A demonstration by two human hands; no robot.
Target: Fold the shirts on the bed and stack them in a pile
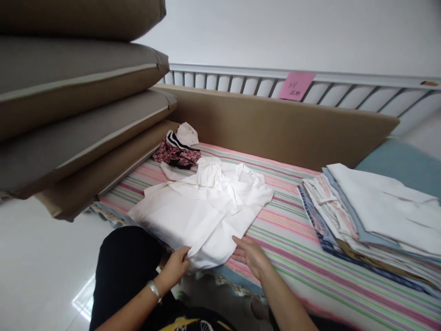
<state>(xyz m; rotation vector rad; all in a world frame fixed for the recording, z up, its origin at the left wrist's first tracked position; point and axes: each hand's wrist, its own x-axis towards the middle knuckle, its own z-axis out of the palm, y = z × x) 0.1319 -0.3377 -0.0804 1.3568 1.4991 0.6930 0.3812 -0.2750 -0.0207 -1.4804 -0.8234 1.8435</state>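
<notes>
A white shirt (206, 207) lies spread and partly crumpled on a striped sheet, its collar pointing away from me. My left hand (177, 266), with a silver bangle at the wrist, pinches the shirt's near edge beside a long fold. To the right of that, my right hand (250, 256) is open, its fingers stretched out at the shirt's right edge and the thumb over the fabric. I cannot tell whether this thumb touches the cloth. A bunched white piece sits on top of the shirt near its far side.
At the right lies a stack of folded clothes (386, 211) topped by a white garment. A crumpled floral garment (177, 151) and a white cloth (187, 134) lie at the far left. Thick brown-grey cushions (82, 82) rise on the left. A brown board (275, 126) leans against the rail behind.
</notes>
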